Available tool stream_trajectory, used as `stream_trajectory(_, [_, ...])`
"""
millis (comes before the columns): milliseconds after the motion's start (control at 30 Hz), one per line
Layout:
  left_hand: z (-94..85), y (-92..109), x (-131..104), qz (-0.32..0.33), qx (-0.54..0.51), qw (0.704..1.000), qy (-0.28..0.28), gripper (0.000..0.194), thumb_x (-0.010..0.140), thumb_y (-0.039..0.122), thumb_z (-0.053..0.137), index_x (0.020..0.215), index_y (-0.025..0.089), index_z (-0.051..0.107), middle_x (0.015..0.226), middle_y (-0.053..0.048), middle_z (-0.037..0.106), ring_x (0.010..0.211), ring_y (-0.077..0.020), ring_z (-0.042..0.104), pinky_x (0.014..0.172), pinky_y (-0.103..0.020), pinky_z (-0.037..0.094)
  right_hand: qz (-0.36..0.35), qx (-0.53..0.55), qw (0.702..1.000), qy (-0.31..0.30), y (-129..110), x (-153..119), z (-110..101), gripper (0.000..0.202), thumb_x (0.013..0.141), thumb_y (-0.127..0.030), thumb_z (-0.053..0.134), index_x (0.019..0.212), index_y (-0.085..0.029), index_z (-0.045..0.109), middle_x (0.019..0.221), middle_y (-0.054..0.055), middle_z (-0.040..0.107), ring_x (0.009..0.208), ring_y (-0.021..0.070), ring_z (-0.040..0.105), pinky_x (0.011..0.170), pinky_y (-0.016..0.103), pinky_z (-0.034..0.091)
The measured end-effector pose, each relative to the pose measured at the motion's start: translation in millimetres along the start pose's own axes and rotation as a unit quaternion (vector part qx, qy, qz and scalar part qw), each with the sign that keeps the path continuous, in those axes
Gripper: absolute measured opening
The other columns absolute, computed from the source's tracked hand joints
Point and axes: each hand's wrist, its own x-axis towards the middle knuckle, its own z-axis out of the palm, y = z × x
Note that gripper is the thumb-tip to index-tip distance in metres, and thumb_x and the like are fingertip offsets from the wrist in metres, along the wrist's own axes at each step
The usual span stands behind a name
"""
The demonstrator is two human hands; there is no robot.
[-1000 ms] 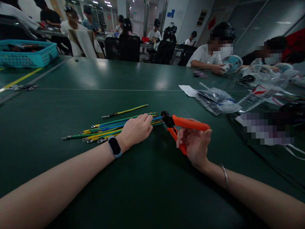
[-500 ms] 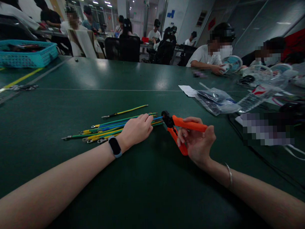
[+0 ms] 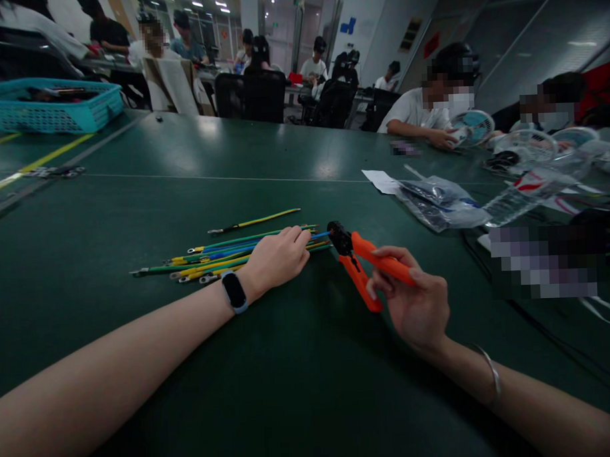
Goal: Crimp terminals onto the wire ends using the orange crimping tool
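My left hand (image 3: 280, 256) is closed on a blue wire (image 3: 319, 235), whose right end sits at the black jaws of an orange-handled crimping tool (image 3: 341, 238). My right hand (image 3: 415, 294) grips the tool by its handles, which stand apart. Under and left of my left hand lies a bunch of green, yellow and blue wires (image 3: 220, 249) with metal ring lugs at their left ends. A single yellow-green wire (image 3: 267, 218) lies apart, behind the bunch.
On the dark green table (image 3: 200, 392), a blue basket (image 3: 93, 110) stands far left. Right of the tool are a plastic bag (image 3: 437, 200), a clear bottle (image 3: 521, 193), a black cable (image 3: 538, 325) and fans (image 3: 474, 128). People sit across the table and beyond.
My right hand has shifted right and slightly down along the handles, and the upper handle tilts more steeply. The whole view has moved a little. My left hand keeps its place on the blue wire.
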Motion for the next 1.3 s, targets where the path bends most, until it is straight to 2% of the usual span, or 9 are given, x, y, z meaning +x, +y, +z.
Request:
stream_trajectory(200, [0.2,-1,0,-0.003,-0.005,1.0,-0.002,0.019,0.096,0.015,0.042,0.101,0.014,0.059,0.095,-0.009,0.064,0.088,-0.0211,0.064,0.065,-0.03,0.05,-0.002,-0.006,1.0,-0.011,2,-2,-1,0.034,0.076,-0.048,0.055,0.093,-0.024,0.072,0.071,-0.001,0.046,0.057,0.0126,0.039,0.05,0.03,0.042])
stream_trajectory(367, [2.3,-1,0,0.005,-0.003,1.0,0.007,0.019,0.096,0.014,0.041,0.102,0.014,0.06,0.095,-0.009,0.064,0.09,-0.0214,0.064,0.067,-0.03,0.051,0.011,0.005,1.0,0.026,1,7,3,0.049,0.081,-0.066,0.053,0.099,-0.024,0.072,0.067,-0.003,0.035,0.057,0.0127,0.033,0.047,0.028,0.038])
stream_trajectory(533, [0.6,0,0,0.002,0.002,1.0,-0.006,0.021,0.096,0.014,0.04,0.103,0.014,0.06,0.096,-0.009,0.065,0.09,-0.0209,0.064,0.068,-0.029,0.051,0.013,-0.002,1.0,0.022,-2,11,7,0.055,0.08,-0.074,0.051,0.098,-0.025,0.07,0.071,-0.003,0.035,0.056,0.0112,0.034,0.047,0.027,0.035])
stream_trajectory(733, [-1.2,1,0,-0.031,0.014,0.999,-0.01,0.022,0.098,0.016,0.039,0.103,0.015,0.061,0.093,-0.008,0.065,0.086,-0.0215,0.064,0.064,-0.031,0.048,0.005,-0.007,1.0,0.012,2,12,6,0.055,0.083,-0.072,0.048,0.107,-0.026,0.067,0.071,-0.003,0.041,0.054,0.0116,0.038,0.049,0.029,0.043])
stream_trajectory(867, [0.0,-2,1,-0.053,0.043,0.998,0.016,0.023,0.099,0.017,0.039,0.106,0.013,0.06,0.098,-0.011,0.065,0.091,-0.0236,0.062,0.072,-0.034,0.05,-0.005,-0.009,1.0,0.011,4,13,4,0.059,0.083,-0.075,0.047,0.107,-0.025,0.068,0.071,-0.002,0.046,0.054,0.0121,0.041,0.052,0.033,0.05])
stream_trajectory(1000, [3.1,-5,3,-0.076,0.077,0.994,0.019,0.021,0.098,0.016,0.04,0.102,0.013,0.06,0.1,-0.012,0.065,0.096,-0.0278,0.06,0.084,-0.041,0.048,-0.019,-0.014,1.0,0.005,6,13,3,0.059,0.085,-0.074,0.045,0.108,-0.025,0.068,0.071,-0.002,0.049,0.052,0.0121,0.042,0.053,0.035,0.052])
stream_trajectory(1300, [2.4,-4,2,-0.111,0.046,0.992,0.02,0.019,0.097,0.016,0.042,0.104,0.015,0.059,0.103,-0.012,0.064,0.1,-0.0277,0.058,0.086,-0.041,0.046,-0.033,-0.021,0.999,0.003,10,14,2,0.06,0.086,-0.076,0.043,0.107,-0.025,0.067,0.069,-0.002,0.05,0.051,0.0125,0.045,0.051,0.034,0.05])
